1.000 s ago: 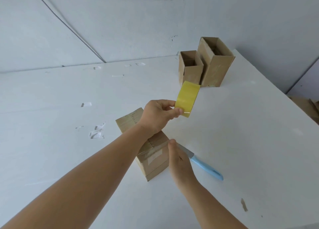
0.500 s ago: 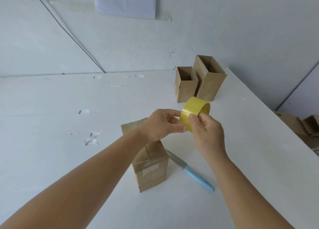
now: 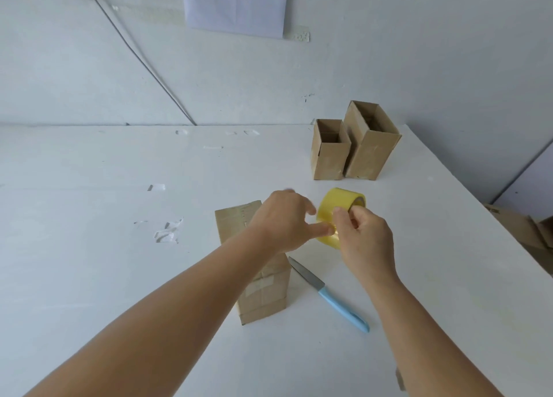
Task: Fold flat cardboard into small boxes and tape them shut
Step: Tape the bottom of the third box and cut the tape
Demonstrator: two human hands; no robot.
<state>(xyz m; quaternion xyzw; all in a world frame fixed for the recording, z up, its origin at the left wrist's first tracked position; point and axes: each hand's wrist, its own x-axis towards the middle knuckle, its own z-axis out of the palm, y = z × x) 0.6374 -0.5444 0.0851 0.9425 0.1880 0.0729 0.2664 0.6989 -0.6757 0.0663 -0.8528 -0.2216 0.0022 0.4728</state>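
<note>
White table point(image 3: 89, 247), plain wall behind. A second earlier only our left hand point(image 3: 284, 221) had the tape roll point(image 3: 335, 211); then our right hand point(image 3: 363, 241) came up and gripped it mid-frame, left thumb and finger picking at its edge, so we were probably peeling a strip for the closed box point(image 3: 260, 289) below.

Closed box point(image 3: 263, 289) partly behind left forearm; left fingertips point(image 3: 291, 194) motion-blurred.

A translucent yellow roll of packing tape point(image 3: 336, 209). Three plain brown cardboard boxes: a closed one point(image 3: 263, 289) mid-table, two open ones point(image 3: 329, 154) point(image 3: 371, 148) near the far right corner. A knife point(image 3: 329, 296), pale blue handle, grey blade. White table point(image 3: 119, 277).
</note>
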